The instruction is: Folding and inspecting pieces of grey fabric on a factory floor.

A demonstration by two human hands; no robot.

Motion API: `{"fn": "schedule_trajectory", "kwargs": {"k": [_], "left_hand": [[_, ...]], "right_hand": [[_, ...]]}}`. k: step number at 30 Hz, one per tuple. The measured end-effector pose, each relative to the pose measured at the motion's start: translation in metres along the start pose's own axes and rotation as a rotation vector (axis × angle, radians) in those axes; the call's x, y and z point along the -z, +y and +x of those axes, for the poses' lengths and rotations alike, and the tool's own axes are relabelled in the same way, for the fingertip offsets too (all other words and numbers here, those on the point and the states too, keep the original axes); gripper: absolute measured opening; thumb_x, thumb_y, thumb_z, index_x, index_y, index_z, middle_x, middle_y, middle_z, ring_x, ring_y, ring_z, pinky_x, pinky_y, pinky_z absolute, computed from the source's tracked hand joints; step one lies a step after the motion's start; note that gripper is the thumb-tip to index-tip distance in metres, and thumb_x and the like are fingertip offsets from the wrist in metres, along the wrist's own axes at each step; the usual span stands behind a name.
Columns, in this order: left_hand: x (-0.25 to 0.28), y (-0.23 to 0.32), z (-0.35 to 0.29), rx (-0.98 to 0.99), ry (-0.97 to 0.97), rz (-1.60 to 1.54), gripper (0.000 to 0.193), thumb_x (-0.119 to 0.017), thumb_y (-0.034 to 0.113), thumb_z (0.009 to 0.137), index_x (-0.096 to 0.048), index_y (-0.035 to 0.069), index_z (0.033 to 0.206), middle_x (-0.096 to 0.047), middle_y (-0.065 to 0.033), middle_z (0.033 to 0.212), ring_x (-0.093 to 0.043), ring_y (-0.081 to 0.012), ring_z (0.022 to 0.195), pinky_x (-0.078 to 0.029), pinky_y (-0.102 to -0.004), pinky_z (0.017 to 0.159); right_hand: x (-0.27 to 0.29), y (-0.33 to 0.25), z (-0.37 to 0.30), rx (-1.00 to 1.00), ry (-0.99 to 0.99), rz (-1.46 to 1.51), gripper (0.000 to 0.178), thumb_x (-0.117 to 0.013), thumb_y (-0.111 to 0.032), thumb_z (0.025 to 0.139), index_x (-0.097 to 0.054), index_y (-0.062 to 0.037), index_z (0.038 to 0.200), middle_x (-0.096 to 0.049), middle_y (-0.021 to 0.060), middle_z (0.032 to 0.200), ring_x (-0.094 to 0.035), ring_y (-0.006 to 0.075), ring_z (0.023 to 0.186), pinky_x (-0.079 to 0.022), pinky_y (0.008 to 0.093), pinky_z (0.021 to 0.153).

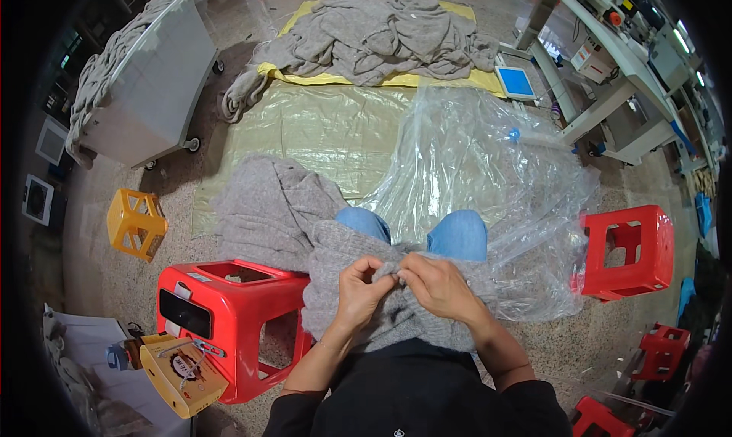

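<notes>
Across my lap lies a grey knitted garment (333, 248), bunched over my knees in blue jeans. My left hand (357, 290) pinches a small fold of the knit between thumb and fingers. Close against it, my right hand (436, 286) is closed on the same gathered bit of fabric, fingertips nearly meeting the left ones. Whether a button or other small piece is between the fingertips cannot be made out. Just beyond my left knee, a pile of similar grey knits (267, 204) rests partly against the red stool (229, 284) on my left.
That stool carries a black phone (185, 313); a yellow box (183, 374) is beside it. Clear plastic sheeting (473, 162) covers the floor ahead, with more grey knits (381, 36) beyond. A wheeled white cart (156, 82), yellow stool (137, 222) and another red stool (629, 250) stand around.
</notes>
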State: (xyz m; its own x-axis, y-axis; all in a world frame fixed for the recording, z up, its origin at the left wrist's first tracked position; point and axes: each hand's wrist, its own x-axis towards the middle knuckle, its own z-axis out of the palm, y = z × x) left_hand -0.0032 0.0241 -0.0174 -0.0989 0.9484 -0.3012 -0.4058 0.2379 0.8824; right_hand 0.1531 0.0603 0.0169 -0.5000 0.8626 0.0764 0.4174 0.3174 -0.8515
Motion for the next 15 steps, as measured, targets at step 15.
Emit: {"fn": "schedule_trajectory", "kwargs": {"k": [15], "left_hand": [[0.014,-0.010,0.008,-0.095,0.246,0.030,0.015,-0.058,-0.005,0.075,-0.063,0.001,0.088,-0.064,-0.0036,0.080,-0.057,-0.0081,0.067,-0.045,-0.0208,0.061]], "right_hand": [[-0.014,0.002,-0.003,0.066,-0.022,0.096,0.011,-0.062,-0.007,0.082,-0.056,-0.0036,0.091,-0.054,0.0128,0.074,-0.058,0.0320,0.065,-0.045,0.0360,0.056]]}}
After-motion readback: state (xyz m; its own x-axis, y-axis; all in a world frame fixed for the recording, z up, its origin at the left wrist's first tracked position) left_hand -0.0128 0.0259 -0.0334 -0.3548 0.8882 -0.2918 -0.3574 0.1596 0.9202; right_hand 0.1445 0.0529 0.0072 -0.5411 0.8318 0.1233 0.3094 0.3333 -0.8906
